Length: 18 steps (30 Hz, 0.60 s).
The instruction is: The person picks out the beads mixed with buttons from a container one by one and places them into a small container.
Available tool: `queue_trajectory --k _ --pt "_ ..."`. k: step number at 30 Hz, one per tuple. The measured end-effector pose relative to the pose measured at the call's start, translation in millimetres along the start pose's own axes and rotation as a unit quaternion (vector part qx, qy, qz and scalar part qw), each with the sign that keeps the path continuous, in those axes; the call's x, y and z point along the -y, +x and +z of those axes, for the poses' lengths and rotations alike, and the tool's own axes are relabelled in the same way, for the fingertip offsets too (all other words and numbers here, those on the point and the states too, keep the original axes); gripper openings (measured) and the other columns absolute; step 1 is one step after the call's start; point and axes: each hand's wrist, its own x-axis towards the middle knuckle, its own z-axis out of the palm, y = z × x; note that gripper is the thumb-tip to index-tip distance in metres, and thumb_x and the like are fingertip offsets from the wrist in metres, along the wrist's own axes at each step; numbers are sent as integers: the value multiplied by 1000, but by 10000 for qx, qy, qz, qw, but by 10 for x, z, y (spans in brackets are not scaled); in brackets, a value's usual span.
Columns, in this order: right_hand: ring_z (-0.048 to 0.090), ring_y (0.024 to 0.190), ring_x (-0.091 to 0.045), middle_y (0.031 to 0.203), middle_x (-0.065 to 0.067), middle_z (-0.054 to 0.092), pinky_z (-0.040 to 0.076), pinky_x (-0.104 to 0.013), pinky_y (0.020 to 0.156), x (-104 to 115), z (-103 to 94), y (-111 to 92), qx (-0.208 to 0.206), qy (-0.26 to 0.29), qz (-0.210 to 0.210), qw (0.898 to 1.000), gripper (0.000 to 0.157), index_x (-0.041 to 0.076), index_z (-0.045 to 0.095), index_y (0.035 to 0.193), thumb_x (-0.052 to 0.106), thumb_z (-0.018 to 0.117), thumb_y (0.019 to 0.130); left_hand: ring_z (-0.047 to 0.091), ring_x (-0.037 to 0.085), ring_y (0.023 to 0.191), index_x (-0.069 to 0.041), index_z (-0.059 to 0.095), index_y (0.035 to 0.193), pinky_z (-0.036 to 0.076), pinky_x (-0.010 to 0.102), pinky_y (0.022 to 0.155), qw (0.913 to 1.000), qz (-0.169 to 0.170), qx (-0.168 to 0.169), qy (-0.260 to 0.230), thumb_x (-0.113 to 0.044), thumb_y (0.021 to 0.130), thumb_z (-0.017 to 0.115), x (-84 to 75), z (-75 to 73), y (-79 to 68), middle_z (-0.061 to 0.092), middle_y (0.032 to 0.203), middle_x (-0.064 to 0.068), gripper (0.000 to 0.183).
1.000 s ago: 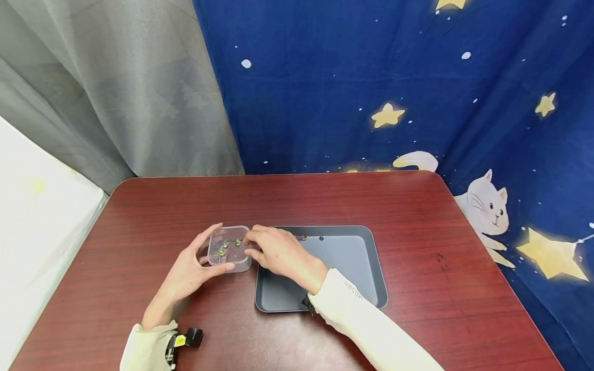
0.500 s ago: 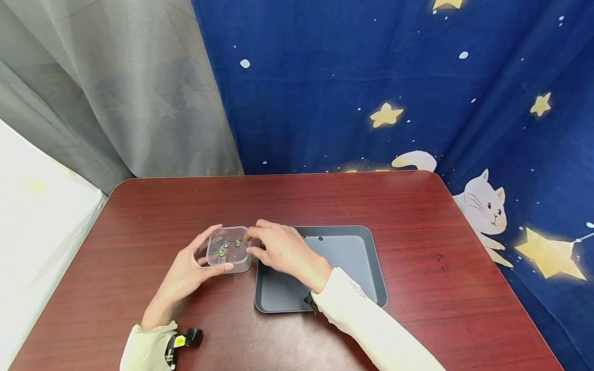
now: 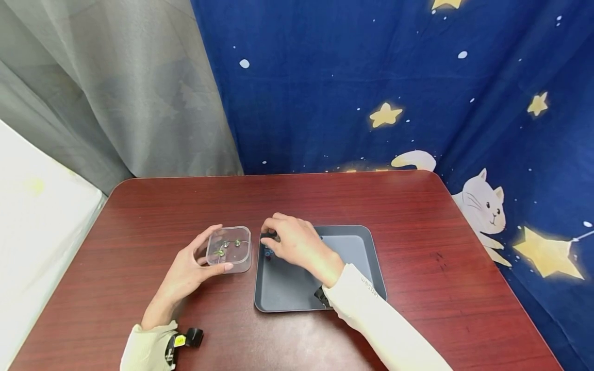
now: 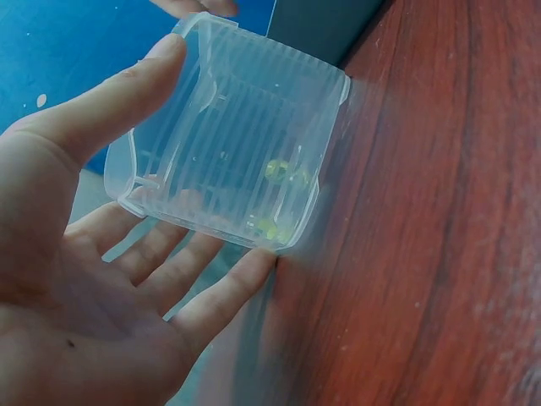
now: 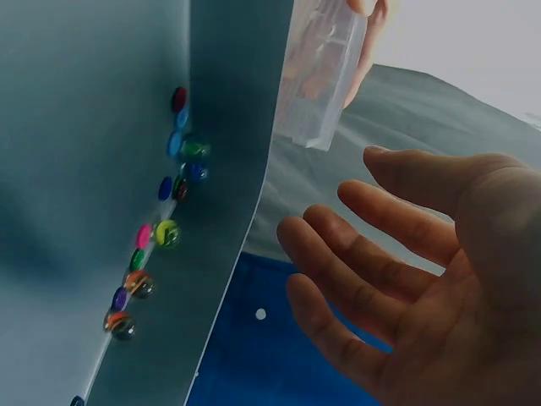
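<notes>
In the head view a clear plastic box [image 3: 240, 260] rests on the table, left of a grey tray. My left hand [image 3: 187, 270] grips its sides between thumb and fingers. Inside lie a few green marbles [image 3: 237, 242], which show as yellowish spots in the left wrist view. My right hand [image 3: 299, 245] is over the tray's far left corner, and the right wrist view shows its fingers [image 5: 347, 275] apart, loosely bent, with nothing between them. Along the tray wall in that view runs a row of small pieces: a yellow-green marble [image 5: 166, 233], an orange marble [image 5: 139, 285] and several coloured discs [image 5: 144, 236].
The grey tray [image 3: 287, 293] has a raised rim and stands on the reddish-brown wooden table [image 3: 445, 288]. A blue starry curtain [image 3: 315, 93] and a grey curtain [image 3: 162, 93] hang behind the table. A white surface [image 3: 42, 232] borders it on the left.
My right hand has moved right, from the box's edge to over the tray's far left corner, uncovering some small pieces there. The left hand and the box have stayed in place.
</notes>
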Motion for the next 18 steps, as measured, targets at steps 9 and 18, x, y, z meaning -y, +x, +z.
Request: queue_trajectory --k 9,18 --pt "69 93 -13 107 5 71 57 -41 82 -133 11 -14 -11 50 159 9999 18 22 74 113 34 73 98 71 27 111 -40 37 160 58 23 79 10000 16 18 40 -27 85 89 14 -11 -4 47 157 11 92" --pt "70 94 -16 107 5 72 56 -41 82 -239 44 -33 113 93 362 9992 20 21 75 114 33 74 98 70 34 116 -35 33 163 59 22 79 9998 144 91 -44 -22 86 88 24 -14 3 41 161 12 96"
